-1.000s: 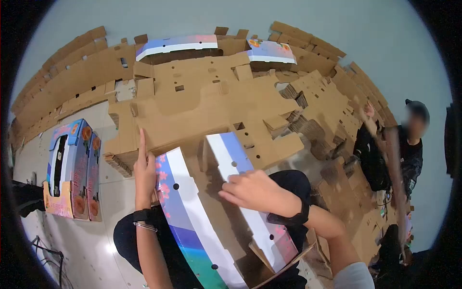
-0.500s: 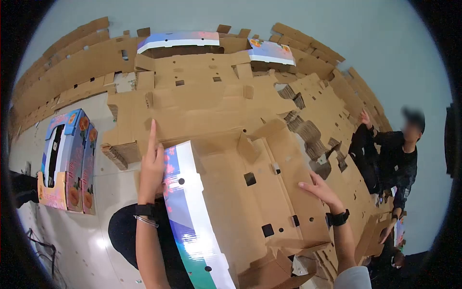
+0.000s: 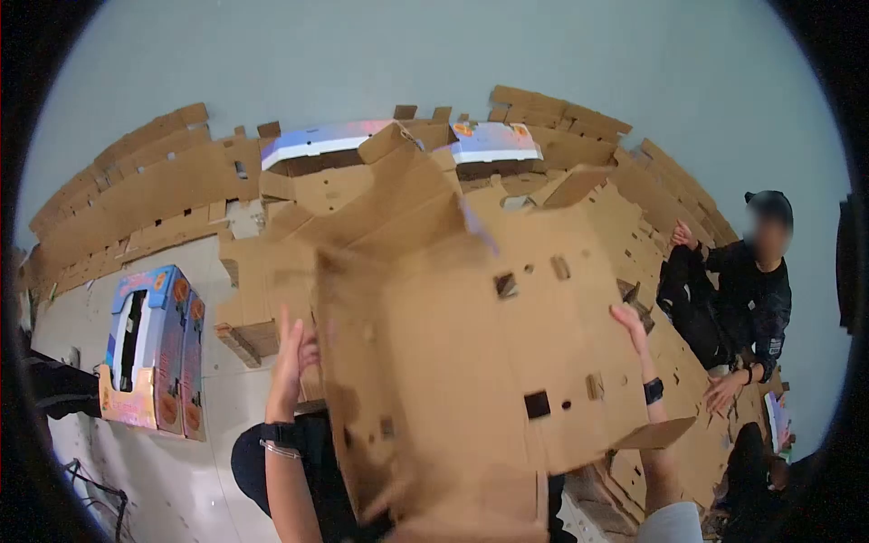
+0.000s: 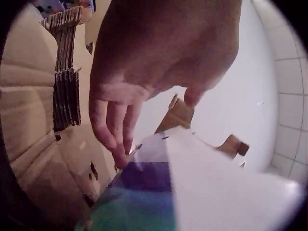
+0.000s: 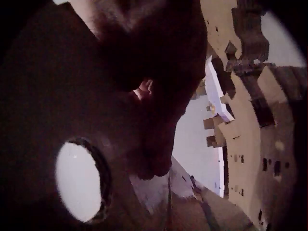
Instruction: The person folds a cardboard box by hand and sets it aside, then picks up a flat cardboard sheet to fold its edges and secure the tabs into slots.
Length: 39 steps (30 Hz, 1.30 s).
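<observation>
An open cardboard box (image 3: 453,362) is held up in front of me, tilted so its brown inside faces the head camera. My left hand (image 3: 291,362) grips its left wall, index finger pointing up. In the left wrist view, that hand (image 4: 163,53) has its fingers against the printed blue and green side (image 4: 144,192). At the box's right side, my right hand (image 3: 631,330) holds the edge with the thumb showing; its other fingers are hidden behind the cardboard. The right wrist view is dark, with the hand (image 5: 149,57) close against the board near a round hole.
Stacks of flattened cardboard (image 3: 249,339) lie ahead and to the right, backed by upright cardboard (image 3: 172,185) along the wall. Printed boxes (image 3: 158,353) stand on the tiled floor at left. Another person (image 3: 765,281) sits at right. Two printed trays (image 3: 493,145) lie at the back.
My right hand has moved from the box's inner fold to its right side. The box has swung up and tilted, turning its inside toward me and its printed left side out of head view.
</observation>
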Tool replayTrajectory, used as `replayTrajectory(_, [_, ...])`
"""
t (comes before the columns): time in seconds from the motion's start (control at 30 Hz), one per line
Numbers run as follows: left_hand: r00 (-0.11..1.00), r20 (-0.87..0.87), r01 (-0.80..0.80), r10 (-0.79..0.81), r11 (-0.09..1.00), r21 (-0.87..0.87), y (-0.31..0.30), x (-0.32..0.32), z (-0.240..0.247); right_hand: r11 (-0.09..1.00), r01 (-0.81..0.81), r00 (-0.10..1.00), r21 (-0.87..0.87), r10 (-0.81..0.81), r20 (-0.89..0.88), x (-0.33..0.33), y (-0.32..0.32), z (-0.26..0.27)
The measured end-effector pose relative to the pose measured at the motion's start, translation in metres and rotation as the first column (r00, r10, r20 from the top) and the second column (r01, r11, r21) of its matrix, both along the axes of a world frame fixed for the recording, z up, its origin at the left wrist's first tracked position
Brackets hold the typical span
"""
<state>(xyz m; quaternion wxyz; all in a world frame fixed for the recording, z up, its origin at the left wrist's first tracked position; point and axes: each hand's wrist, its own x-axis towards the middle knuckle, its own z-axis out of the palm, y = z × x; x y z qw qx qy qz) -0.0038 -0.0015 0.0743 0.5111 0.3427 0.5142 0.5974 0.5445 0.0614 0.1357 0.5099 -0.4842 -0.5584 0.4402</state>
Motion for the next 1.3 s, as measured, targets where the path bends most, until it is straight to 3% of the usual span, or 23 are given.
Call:
replayTrajectory(0.03, [0.994, 0.070, 0.091, -0.090, 0.996, -0.012, -0.006, -0.003, 0.003, 0.985, 0.093, 0.962, -0.145, -0.126, -0.241, 0.009, 0.017, -0.003])
replayTrajectory(0.07, [0.994, 0.061, 0.088, -0.087, 0.996, -0.008, -0.011, -0.006, 0.004, 0.986, 0.089, 0.960, -0.141, -0.122, -0.250, -0.005, 0.020, 0.015])
replayTrajectory(0.13, [0.969, 0.084, 0.238, -0.233, 0.970, -0.051, -0.014, -0.012, 0.006, 0.949, -0.189, 0.832, -0.251, 0.019, -0.555, -0.043, 0.020, 0.062])
replayTrajectory(0.27, [0.988, -0.057, 0.144, -0.145, 0.989, -0.024, -0.016, -0.018, 0.013, 0.979, -0.190, 0.782, -0.074, 0.106, -0.614, -0.027, 0.054, 0.015])
replayTrajectory(0.33, [0.988, -0.155, -0.015, 0.020, 0.999, 0.036, -0.018, -0.014, 0.018, 0.971, -0.026, 0.709, -0.239, -0.150, -0.689, -0.048, 0.040, -0.008])
replayTrajectory(0.37, [0.988, -0.156, -0.014, 0.019, 0.999, 0.028, -0.016, -0.015, 0.009, 0.969, -0.026, 0.708, -0.246, -0.156, -0.689, -0.045, 0.036, -0.020])
replayTrajectory(0.43, [0.947, -0.311, -0.016, 0.078, 0.980, 0.197, -0.003, -0.014, -0.012, 0.971, 0.089, 0.885, -0.223, -0.180, -0.430, -0.041, 0.032, -0.037])
replayTrajectory(0.5, [0.977, -0.207, -0.024, 0.051, 0.992, 0.128, -0.007, -0.007, -0.014, 0.921, 0.275, 0.905, -0.276, -0.345, -0.250, -0.030, 0.034, -0.068])
replayTrajectory(0.57, [0.785, -0.606, 0.113, -0.129, 0.991, -0.065, -0.009, 0.002, -0.014, 0.919, 0.278, 0.929, -0.279, -0.332, -0.166, -0.026, 0.031, -0.095])
replayTrajectory(0.63, [0.726, -0.676, 0.154, -0.127, 0.988, -0.020, -0.011, 0.011, -0.022, 0.880, 0.220, 0.925, -0.420, -0.325, -0.196, -0.025, 0.027, -0.102])
replayTrajectory(0.7, [0.545, -0.832, 0.225, -0.105, 0.974, 0.024, -0.012, 0.017, -0.024, 0.886, 0.095, 0.924, -0.454, -0.248, -0.290, -0.053, 0.015, -0.079])
replayTrajectory(0.73, [0.542, -0.834, 0.231, -0.109, 0.973, 0.023, -0.010, 0.018, -0.028, 0.862, 0.142, 0.947, -0.487, -0.261, -0.186, -0.052, 0.015, -0.072])
replayTrajectory(0.83, [0.585, -0.809, 0.198, -0.050, 0.977, 0.084, -0.007, 0.012, -0.032, 0.907, 0.050, 0.984, -0.419, -0.118, -0.137, -0.062, 0.029, -0.054])
replayTrajectory(0.9, [0.769, -0.606, -0.087, 0.204, 0.972, 0.217, -0.010, 0.006, -0.015, 0.933, 0.017, 0.959, -0.359, -0.117, -0.260, -0.073, 0.046, -0.035])
replayTrajectory(0.93, [0.791, -0.513, -0.205, 0.332, 0.935, 0.289, -0.003, -0.014, -0.026, 0.946, -0.010, 0.947, -0.323, -0.095, -0.307, -0.073, 0.064, -0.032])
replayTrajectory(0.97, [0.795, -0.408, -0.320, 0.448, 0.882, 0.345, 0.005, -0.034, -0.037, 0.962, -0.086, 0.923, -0.259, -0.021, -0.385, -0.083, 0.074, -0.010])
replayTrajectory(1.03, [0.783, -0.249, -0.527, 0.569, 0.821, 0.219, -0.014, -0.043, -0.001, 0.974, -0.163, 0.857, -0.155, 0.063, -0.511, -0.117, 0.089, 0.045])
replayTrajectory(1.07, [0.787, -0.251, -0.518, 0.563, 0.825, 0.227, -0.016, -0.048, 0.000, 0.978, -0.169, 0.820, -0.121, 0.072, -0.568, -0.136, 0.094, 0.070])
replayTrajectory(1.13, [0.679, -0.006, -0.726, 0.734, 0.672, 0.149, -0.025, -0.061, -0.003, 0.985, -0.167, 0.725, 0.034, 0.146, -0.673, -0.175, 0.090, 0.122])
replayTrajectory(1.17, [0.675, -0.010, -0.727, 0.737, 0.668, 0.156, -0.028, -0.063, -0.006, 0.985, -0.171, 0.720, 0.037, 0.151, -0.678, -0.182, 0.090, 0.121])
replayTrajectory(1.23, [0.661, 0.013, -0.740, 0.750, 0.650, 0.174, -0.030, -0.060, -0.008, 0.921, -0.220, 0.428, 0.321, 0.387, -0.817, -0.197, 0.085, 0.117])
replayTrajectory(1.27, [0.664, 0.004, -0.739, 0.748, 0.655, 0.155, -0.027, -0.054, -0.005, 0.908, -0.202, 0.353, 0.367, 0.417, -0.837, -0.206, 0.072, 0.110])
replayTrajectory(1.3, [0.655, 0.008, -0.747, 0.756, 0.646, 0.159, -0.024, -0.052, -0.004, 0.945, -0.124, 0.407, 0.304, 0.327, -0.853, -0.212, 0.063, 0.097])
